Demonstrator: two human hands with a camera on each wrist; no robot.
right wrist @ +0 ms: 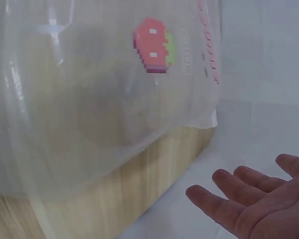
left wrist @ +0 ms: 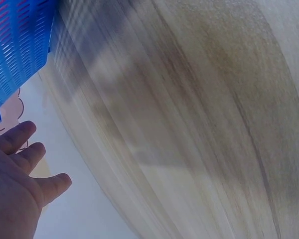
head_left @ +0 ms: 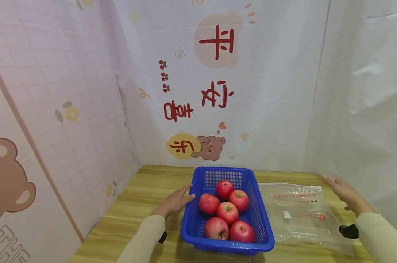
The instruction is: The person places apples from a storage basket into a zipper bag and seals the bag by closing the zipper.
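The left hand [head_left: 173,202] lies flat and open on the wooden table [head_left: 136,208], fingers straight, its fingertips just beside the left wall of the blue basket [head_left: 192,219]; the left wrist view shows those fingers [left wrist: 25,154] relaxed and holding nothing, with the basket's slotted wall [left wrist: 15,50] close above them. The right hand [head_left: 344,191] hovers open at the far right edge of the table, fingers spread (palm up in the right wrist view [right wrist: 254,204]), gripping nothing, near the far right corner of the clear plastic bag [head_left: 300,219]. That bag lies flat on the table, touching the basket's right side, a small strawberry print [right wrist: 154,52] on it. Six red apples [head_left: 227,213] sit inside the basket. Beyond stands a printed curtain with a cartoon bear [head_left: 209,148]
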